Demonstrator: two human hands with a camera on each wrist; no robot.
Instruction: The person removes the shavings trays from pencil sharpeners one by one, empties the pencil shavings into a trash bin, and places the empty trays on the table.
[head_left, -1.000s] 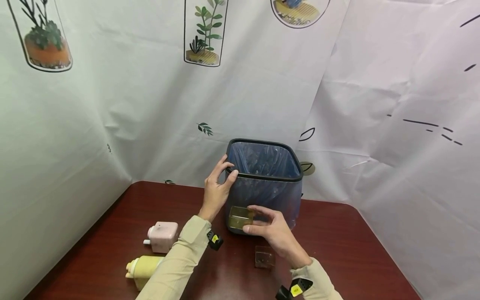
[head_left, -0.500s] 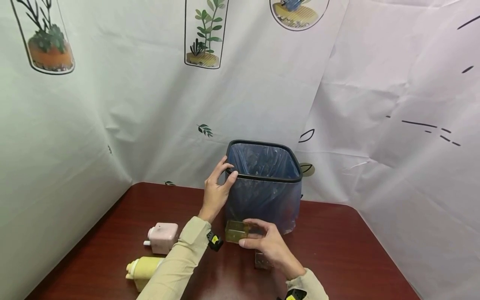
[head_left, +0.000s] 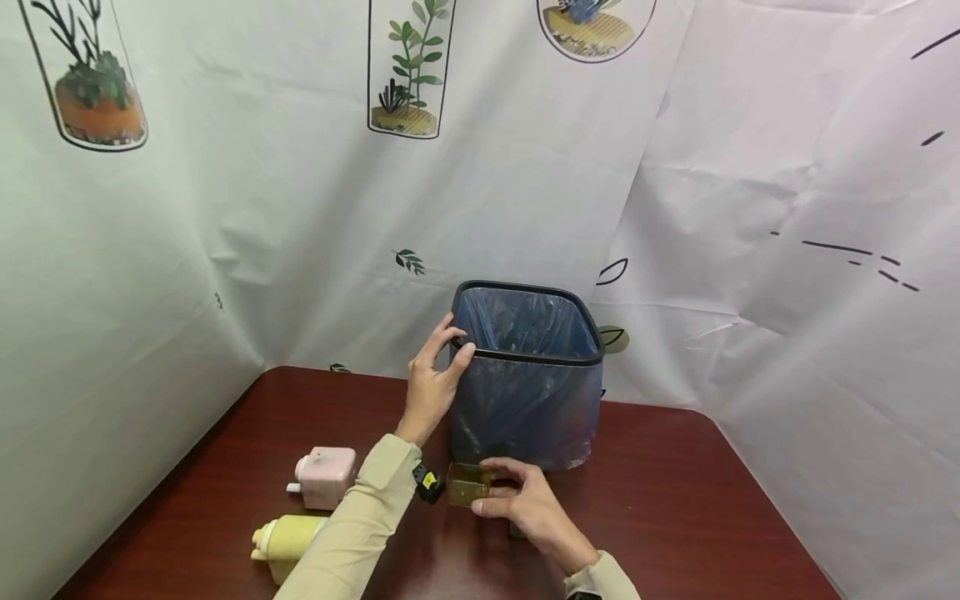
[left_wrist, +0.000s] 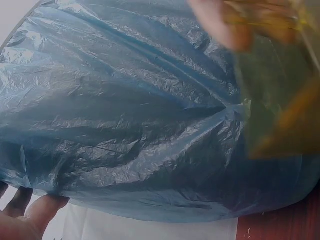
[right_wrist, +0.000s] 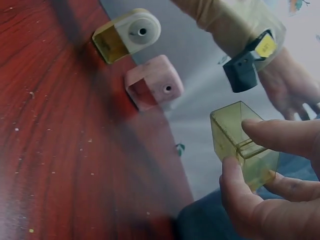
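Observation:
At the back of the table stands a trash bin (head_left: 525,408) with a black rim and a translucent blue liner. My left hand (head_left: 430,396) grips its near left rim between thumb and fingers. Low in front of the bin, my right hand (head_left: 528,508) holds a clear yellow shavings drawer (head_left: 462,485) by one end. The right wrist view shows thumb and fingers pinching this drawer (right_wrist: 240,135), which looks empty. A second, reddish clear drawer (head_left: 516,531) lies mostly hidden behind the right hand.
Left of my left sleeve, a pink pencil sharpener (head_left: 327,477) and a yellow pencil sharpener (head_left: 287,540) lie on the dark red table (head_left: 660,492). White printed cloth (head_left: 300,208) hangs behind the table and along its sides.
My right hand has drawn the yellow drawer down and slightly left, from against the bin's front toward the near side. The left hand has stayed on the rim.

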